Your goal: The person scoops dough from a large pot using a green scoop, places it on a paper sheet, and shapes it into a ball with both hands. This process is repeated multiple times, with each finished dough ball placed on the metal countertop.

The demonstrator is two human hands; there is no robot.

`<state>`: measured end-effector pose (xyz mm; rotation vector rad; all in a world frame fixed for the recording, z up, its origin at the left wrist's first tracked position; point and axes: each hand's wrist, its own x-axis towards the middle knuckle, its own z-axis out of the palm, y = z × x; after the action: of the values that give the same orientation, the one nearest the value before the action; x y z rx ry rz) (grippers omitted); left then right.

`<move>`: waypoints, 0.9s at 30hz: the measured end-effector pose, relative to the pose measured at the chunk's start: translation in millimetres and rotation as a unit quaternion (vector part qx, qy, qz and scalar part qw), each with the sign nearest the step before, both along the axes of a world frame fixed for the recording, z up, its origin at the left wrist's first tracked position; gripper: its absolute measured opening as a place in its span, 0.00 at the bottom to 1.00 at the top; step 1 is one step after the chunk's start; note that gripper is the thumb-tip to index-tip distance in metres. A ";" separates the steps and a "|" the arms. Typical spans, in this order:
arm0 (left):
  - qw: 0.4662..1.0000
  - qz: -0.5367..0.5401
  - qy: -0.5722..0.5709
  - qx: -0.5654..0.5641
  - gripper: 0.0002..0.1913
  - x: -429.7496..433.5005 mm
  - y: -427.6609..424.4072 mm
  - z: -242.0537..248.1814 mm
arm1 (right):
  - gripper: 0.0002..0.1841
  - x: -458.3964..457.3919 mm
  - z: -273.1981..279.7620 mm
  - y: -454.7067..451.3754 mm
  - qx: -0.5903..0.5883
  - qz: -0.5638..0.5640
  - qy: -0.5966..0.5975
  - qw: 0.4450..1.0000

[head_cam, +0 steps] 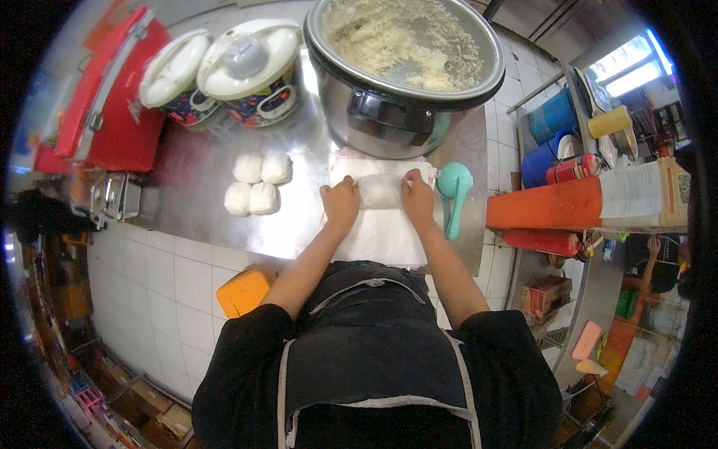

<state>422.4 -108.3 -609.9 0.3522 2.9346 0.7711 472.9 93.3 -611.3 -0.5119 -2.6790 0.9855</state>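
A white paper-wrapped bundle (380, 192) lies on a stack of white paper sheets (378, 241) at the table's front edge. At its left end my left hand (341, 201) pinches the wrapper, and my right hand (417, 197) does the same at its right end. Several finished-looking white wrapped bundles (251, 198) sit grouped to the left on the steel table. Beyond the sheets stands a large open rice cooker (387, 120) holding cooked rice (404, 45). A mint-green scoop (455, 185) lies just right of the paper. The bundle's contents are hidden by its wrapper.
Two flowered food containers with white lids (255, 84) (179, 73) and a red cooler box (112, 95) stand at the back left of the steel table (196, 219). An orange container (244, 293) is below the front edge. Shelving with a fire extinguisher (573, 168) is at right; a person's arm (650, 264) shows beyond.
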 end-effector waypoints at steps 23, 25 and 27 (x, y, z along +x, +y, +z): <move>0.966 -0.227 0.125 -0.010 0.31 34.5 -9.4 -9.3 | 0.36 35.8 3.2 -6.4 0.162 0.247 0.032 0.955; 0.969 -0.215 0.118 -0.019 0.28 34.9 -13.3 -8.6 | 0.32 38.8 5.0 -4.8 0.145 0.236 -0.001 0.961; 0.969 -0.220 0.111 0.012 0.26 32.2 -18.4 -8.1 | 0.29 43.8 8.1 -1.3 0.111 0.235 0.009 0.966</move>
<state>454.6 -126.7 -618.1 1.1119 2.8668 0.7379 516.7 92.1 -603.2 0.1898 -2.9071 0.7663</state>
